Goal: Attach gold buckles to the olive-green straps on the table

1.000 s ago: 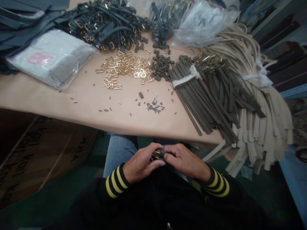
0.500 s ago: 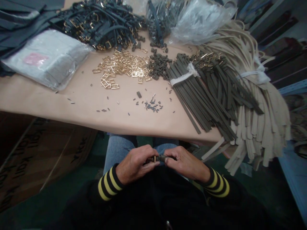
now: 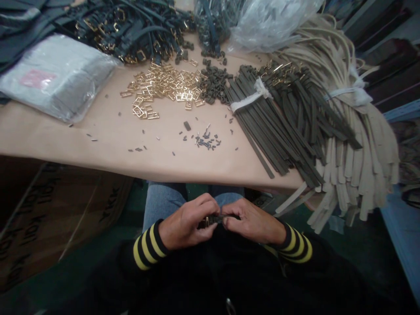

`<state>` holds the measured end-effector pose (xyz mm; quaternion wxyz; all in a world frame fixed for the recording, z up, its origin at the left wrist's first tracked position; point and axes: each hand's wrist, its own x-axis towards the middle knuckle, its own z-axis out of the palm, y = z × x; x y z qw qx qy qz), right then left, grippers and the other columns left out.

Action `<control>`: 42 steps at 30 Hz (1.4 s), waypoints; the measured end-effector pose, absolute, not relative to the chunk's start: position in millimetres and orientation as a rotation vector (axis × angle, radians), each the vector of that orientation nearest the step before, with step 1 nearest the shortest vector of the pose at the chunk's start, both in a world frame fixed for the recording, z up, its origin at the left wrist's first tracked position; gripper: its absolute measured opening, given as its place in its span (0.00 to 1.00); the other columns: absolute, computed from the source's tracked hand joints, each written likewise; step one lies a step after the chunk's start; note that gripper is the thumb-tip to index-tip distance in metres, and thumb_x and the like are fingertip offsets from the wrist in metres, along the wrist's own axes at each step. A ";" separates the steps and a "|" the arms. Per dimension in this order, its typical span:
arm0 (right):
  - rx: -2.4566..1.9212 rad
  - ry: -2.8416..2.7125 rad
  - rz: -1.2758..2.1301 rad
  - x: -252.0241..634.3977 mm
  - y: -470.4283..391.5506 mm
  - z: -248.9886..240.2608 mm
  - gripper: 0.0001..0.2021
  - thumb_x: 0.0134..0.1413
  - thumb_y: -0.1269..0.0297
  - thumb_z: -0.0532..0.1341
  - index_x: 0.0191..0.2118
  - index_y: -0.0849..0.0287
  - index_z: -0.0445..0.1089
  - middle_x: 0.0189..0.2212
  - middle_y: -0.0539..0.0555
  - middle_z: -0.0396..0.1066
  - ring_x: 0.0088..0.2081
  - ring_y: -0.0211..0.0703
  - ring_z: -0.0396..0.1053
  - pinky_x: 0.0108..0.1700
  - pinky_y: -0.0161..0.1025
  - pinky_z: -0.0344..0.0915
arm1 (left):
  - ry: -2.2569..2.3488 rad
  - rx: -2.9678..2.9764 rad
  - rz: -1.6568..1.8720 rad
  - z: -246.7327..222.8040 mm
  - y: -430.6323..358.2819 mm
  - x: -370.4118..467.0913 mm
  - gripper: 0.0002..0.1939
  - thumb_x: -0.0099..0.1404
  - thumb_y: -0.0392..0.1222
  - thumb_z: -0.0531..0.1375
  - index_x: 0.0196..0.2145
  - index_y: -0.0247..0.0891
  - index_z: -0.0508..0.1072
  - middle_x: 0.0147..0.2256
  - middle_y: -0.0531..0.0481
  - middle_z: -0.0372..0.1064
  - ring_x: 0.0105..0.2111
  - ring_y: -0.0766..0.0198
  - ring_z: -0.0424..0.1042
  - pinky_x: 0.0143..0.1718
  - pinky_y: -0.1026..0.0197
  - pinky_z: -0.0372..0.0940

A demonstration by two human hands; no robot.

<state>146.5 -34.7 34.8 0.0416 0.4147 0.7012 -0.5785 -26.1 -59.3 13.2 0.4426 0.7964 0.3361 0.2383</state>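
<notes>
Over my lap, just below the table edge, my left hand [image 3: 192, 221] pinches the gold-buckled end of a dark strap [image 3: 215, 219]. My right hand [image 3: 251, 220] grips the same strap from the other side, thumb and fingers pressed together. Much of the strap is hidden inside both hands. On the table lie a heap of gold buckles [image 3: 167, 83], a pile of small dark strap loops [image 3: 215, 81] and a scatter of tiny dark pieces [image 3: 206, 141]. A bundle of dark olive straps [image 3: 259, 127], tied with a white band, rests to their right.
Pale beige straps [image 3: 357, 148] hang over the table's right edge. Black buckled straps [image 3: 131, 30] heap at the back beside clear plastic bags [image 3: 269, 24]. A wrapped packet [image 3: 62, 78] lies on the left. A cardboard box [image 3: 82, 210] stands below the table.
Both hands keep hold of the strap and have shifted only slightly; the gold buckle sits a little further left between the left fingers. The view has moved a little.
</notes>
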 end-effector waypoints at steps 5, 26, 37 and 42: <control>1.241 2.148 -1.752 149.4 -31.5 31.7 0.09 0.42 0.74 0.50 0.16 0.60 0.51 0.15 0.44 0.45 0.19 0.30 0.47 0.21 0.29 0.44 | 0.880 1.905 0.560 7.6 -58.7 -28.4 0.07 0.54 0.28 0.52 0.32 0.35 0.61 0.30 0.49 0.60 0.29 0.67 0.60 0.31 0.66 0.59; 1.963 2.587 -1.108 209.8 83.8 87.4 0.10 0.54 0.65 0.49 0.36 0.63 0.64 0.18 0.47 0.61 0.20 0.33 0.58 0.24 0.30 0.56 | 1.395 2.224 1.138 -6.6 18.6 -48.4 0.18 0.59 0.35 0.51 0.48 0.39 0.59 0.41 0.43 0.66 0.38 0.61 0.69 0.34 0.63 0.69; 2.501 2.227 -0.327 267.2 229.9 51.8 0.09 0.50 0.68 0.52 0.30 0.65 0.68 0.28 0.59 0.70 0.32 0.44 0.67 0.33 0.36 0.61 | 1.511 2.453 1.107 -28.8 39.0 -59.7 0.10 0.60 0.34 0.51 0.40 0.36 0.64 0.35 0.44 0.69 0.36 0.62 0.70 0.37 0.62 0.67; 2.421 2.222 -0.045 256.3 218.0 48.0 0.12 0.50 0.63 0.54 0.37 0.63 0.69 0.36 0.62 0.70 0.39 0.50 0.66 0.39 0.40 0.58 | 1.500 2.443 1.138 -23.6 40.7 -58.6 0.09 0.61 0.34 0.50 0.39 0.36 0.65 0.32 0.45 0.70 0.33 0.63 0.70 0.35 0.63 0.67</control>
